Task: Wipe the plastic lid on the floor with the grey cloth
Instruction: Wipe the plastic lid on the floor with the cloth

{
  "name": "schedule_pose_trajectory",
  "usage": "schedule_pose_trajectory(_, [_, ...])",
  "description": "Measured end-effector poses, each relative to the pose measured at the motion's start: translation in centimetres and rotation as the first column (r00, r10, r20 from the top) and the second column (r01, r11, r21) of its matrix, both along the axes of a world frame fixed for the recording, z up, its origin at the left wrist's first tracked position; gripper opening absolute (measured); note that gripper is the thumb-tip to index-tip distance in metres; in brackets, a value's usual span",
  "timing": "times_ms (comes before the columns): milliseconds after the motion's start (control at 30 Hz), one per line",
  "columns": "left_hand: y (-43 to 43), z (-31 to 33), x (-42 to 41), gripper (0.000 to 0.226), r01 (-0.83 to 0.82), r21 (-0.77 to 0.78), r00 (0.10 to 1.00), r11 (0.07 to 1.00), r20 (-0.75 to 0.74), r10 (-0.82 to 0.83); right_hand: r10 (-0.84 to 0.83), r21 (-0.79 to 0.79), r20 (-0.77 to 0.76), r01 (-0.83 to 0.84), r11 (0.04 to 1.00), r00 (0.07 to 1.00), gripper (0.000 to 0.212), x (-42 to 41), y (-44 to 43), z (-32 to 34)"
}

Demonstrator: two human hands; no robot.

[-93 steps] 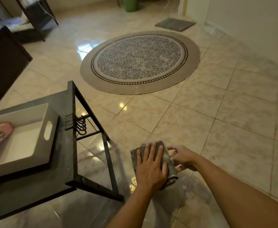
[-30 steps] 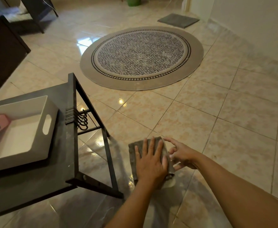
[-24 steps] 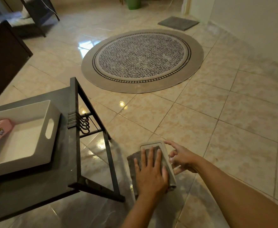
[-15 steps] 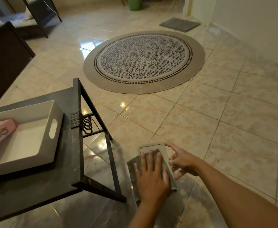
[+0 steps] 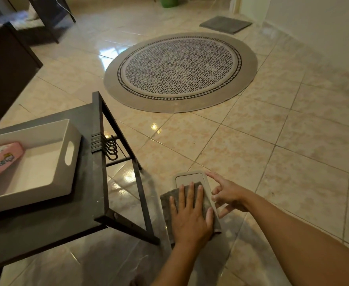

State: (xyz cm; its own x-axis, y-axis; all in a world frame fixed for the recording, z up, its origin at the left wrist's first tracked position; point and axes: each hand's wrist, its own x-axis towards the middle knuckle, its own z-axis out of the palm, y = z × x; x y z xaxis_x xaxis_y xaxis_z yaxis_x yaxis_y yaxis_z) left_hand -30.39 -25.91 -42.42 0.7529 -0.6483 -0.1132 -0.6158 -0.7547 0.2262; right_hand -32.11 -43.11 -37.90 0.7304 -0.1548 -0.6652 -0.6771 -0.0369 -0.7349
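Note:
A beige rectangular plastic lid (image 5: 189,178) lies flat on the tiled floor beside the dark table. The grey cloth (image 5: 166,200) covers its near half; the far end of the lid shows bare. My left hand (image 5: 191,218) lies palm down on the cloth with fingers spread, pressing it onto the lid. My right hand (image 5: 227,193) rests at the lid's right edge, fingers spread, fingertips touching the rim and the floor.
A dark low table (image 5: 87,162) with metal legs stands just left of the lid. It carries a white tray (image 5: 69,131) holding a pink case (image 5: 0,159). A round patterned rug (image 5: 179,71) lies farther ahead, a grey mat (image 5: 225,24) beyond it.
My left hand has slid the cloth toward me along the lid, uncovering the lid's far end. My right hand has stayed at the right edge.

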Motion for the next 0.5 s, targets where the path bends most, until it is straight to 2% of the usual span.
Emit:
schedule_pose_trajectory(100, [0.6,0.0,-0.9,0.070,-0.060,-0.030,0.998,0.998,-0.016,0.060,-0.018,-0.008,0.011,0.019,1.000,1.000,0.094,-0.2,0.1,-0.2])
schedule_pose_trajectory(267, [-0.6,0.6,-0.4,0.065,0.093,-0.130,0.992,0.987,-0.074,-0.103,-0.004,0.002,0.020,0.004,1.000,1.000,0.097,-0.1,0.2,-0.5])
schedule_pose_trajectory(333, [0.5,0.5,0.7,0.060,0.015,-0.150,1.000,0.989,-0.023,-0.019,-0.028,0.001,0.022,0.028,1.000,0.999,0.095,-0.1,0.2,-0.6])
schedule_pose_trajectory(400, [1.5,0.0,-0.3,0.063,-0.038,-0.113,0.999,0.993,0.004,0.038,-0.035,0.000,0.021,0.035,0.999,0.999,0.093,-0.2,0.1,-0.6])
schedule_pose_trajectory(467, [1.1,-0.3,-1.6,0.067,0.003,-0.064,1.000,0.998,-0.014,-0.004,-0.024,0.007,0.021,0.024,1.000,0.999,0.093,-0.2,0.1,-0.6])
schedule_pose_trajectory(500, [0.6,-0.5,-1.4,0.068,0.027,-0.055,0.999,0.998,0.044,-0.025,-0.023,0.011,0.022,0.023,1.000,0.999,0.093,-0.2,0.1,-0.6])
